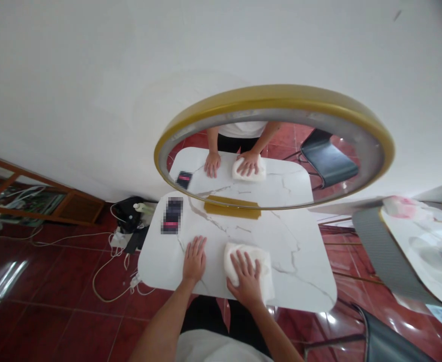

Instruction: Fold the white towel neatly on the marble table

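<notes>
My left hand (195, 260) lies flat on the white marble-patterned table (300, 281), fingers together and stretched forward, holding nothing. Under my right hand (246, 277) is a soft white bundle (265, 274) that looks like a pack of tissues or folded cloth. The right palm rests on top of it with the fingers spread and not wrapped round it. Behind the hands a round mirror (273, 95) with a gold frame stands on a gold base (232, 207), reflecting both hands and the bundle.
A pixelated dark rectangular object (172, 216) lies at the table's back left. Cables and a black bag (128, 213) sit on the red floor to the left. At right are a black chair (387, 332) and another white table (413, 236) with a pink-and-white pack (400, 206).
</notes>
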`<act>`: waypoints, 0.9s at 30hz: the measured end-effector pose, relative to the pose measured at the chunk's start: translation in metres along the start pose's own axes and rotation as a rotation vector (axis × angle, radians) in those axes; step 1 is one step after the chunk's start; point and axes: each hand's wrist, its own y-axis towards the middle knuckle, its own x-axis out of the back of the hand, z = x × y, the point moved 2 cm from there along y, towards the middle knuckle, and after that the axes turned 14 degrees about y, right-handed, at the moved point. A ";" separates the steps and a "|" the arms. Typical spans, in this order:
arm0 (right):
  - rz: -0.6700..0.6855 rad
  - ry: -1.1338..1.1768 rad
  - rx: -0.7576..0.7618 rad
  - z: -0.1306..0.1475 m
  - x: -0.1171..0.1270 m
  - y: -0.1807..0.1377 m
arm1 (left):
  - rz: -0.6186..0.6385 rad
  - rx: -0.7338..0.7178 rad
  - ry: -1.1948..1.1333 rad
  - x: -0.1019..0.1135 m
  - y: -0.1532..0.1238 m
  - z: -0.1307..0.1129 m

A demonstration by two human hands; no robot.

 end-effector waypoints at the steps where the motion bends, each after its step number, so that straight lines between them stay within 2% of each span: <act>1: 0.031 0.018 0.039 0.013 -0.005 0.003 | 0.002 0.002 -0.001 0.000 0.000 0.001; 4: 0.128 0.068 0.175 0.037 -0.014 0.009 | -0.007 0.010 -0.007 -0.002 -0.001 -0.001; 6: 0.146 0.071 0.196 0.035 -0.014 0.012 | -0.009 0.007 -0.014 -0.003 0.000 -0.002; 7: 0.118 0.059 0.152 0.029 -0.012 0.013 | -0.008 0.006 -0.018 -0.004 0.000 -0.002; 11: -0.128 -0.016 -0.188 -0.009 0.004 0.009 | -0.002 0.013 -0.036 -0.006 0.000 0.000; 14: -0.178 -0.037 -0.253 -0.019 0.009 0.005 | 0.006 0.020 -0.048 -0.006 0.000 0.000; 16: -0.136 -0.037 -0.212 -0.008 0.006 0.006 | 0.015 0.020 -0.053 -0.006 0.000 0.000; 22: 0.079 0.031 0.066 0.048 -0.016 0.010 | 0.042 0.014 -0.063 -0.007 -0.001 0.000; 25: 0.114 0.031 0.110 0.046 -0.016 0.014 | 0.039 0.012 -0.072 -0.008 0.000 0.001; 27: 0.063 -0.003 0.024 0.031 -0.011 0.019 | 0.034 0.018 -0.074 -0.008 0.000 0.001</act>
